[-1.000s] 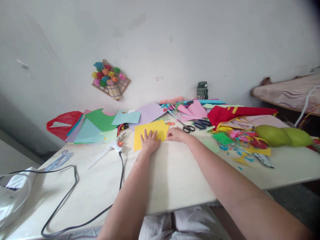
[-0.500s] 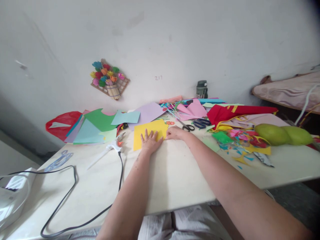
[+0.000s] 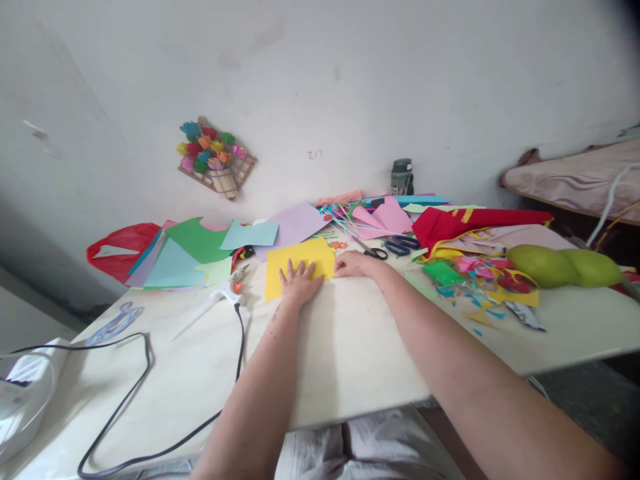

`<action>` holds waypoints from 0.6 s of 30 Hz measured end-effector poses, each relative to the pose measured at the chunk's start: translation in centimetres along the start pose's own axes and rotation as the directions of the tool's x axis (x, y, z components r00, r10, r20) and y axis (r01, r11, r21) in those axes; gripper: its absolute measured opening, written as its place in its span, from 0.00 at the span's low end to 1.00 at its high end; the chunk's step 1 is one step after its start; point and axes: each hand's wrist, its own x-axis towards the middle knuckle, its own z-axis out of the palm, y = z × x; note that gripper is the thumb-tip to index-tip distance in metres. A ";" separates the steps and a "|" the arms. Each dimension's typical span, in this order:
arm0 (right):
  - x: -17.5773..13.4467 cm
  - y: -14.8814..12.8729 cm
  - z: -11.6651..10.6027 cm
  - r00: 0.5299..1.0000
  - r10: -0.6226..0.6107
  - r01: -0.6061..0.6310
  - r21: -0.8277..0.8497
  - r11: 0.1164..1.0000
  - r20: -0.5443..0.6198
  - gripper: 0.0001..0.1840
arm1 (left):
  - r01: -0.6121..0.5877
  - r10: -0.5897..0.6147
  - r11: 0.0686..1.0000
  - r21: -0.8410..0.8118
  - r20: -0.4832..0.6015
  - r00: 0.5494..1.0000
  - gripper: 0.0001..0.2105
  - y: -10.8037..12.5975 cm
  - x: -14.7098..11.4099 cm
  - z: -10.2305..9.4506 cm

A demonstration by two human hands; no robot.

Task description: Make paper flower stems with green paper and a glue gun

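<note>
My left hand (image 3: 300, 285) lies flat with spread fingers on a sheet of yellow paper (image 3: 276, 270), pressing it to the table. At the sheet's right edge, my right hand (image 3: 354, 265) is closed, its fingertips bent down to the paper's border. Whatever those fingers may pinch is hidden. Just beyond the right hand lie small orange-red paper flowers (image 3: 339, 245) and a pair of black-handled scissors (image 3: 375, 253). Left of the yellow sheet rests a white glue gun (image 3: 226, 292) with a black cord.
Coloured sheets, among them a green one (image 3: 193, 238) and a lilac one (image 3: 295, 223), spread along the back. Blue-handled scissors (image 3: 397, 245), a red cloth (image 3: 440, 227), paper scraps (image 3: 483, 310) and green fruit-like objects (image 3: 543, 265) lie rightward. A bottle (image 3: 402, 177) stands by the wall.
My right hand has slid slightly right along the paper's edge, away from my left hand. The left hand stays put on the sheet. The whole view has shifted a little.
</note>
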 end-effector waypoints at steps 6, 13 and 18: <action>-0.4 -0.8 -0.4 1.000 0.016 -0.016 -0.030 0.999 0.000 0.10 | -0.012 0.012 1.000 -0.004 -0.008 1.000 0.32 -0.2 0.1 0.3; 0.2 -0.6 -0.3 0.999 0.024 -0.029 -0.125 0.992 -0.043 0.09 | -0.016 0.016 1.000 0.004 -0.041 0.999 0.31 0.0 -0.2 0.2; 0.5 0.7 0.4 0.995 0.019 -0.029 -0.098 0.995 -0.100 0.11 | -0.015 0.015 1.000 0.017 -0.027 1.000 0.33 0.3 -0.4 0.0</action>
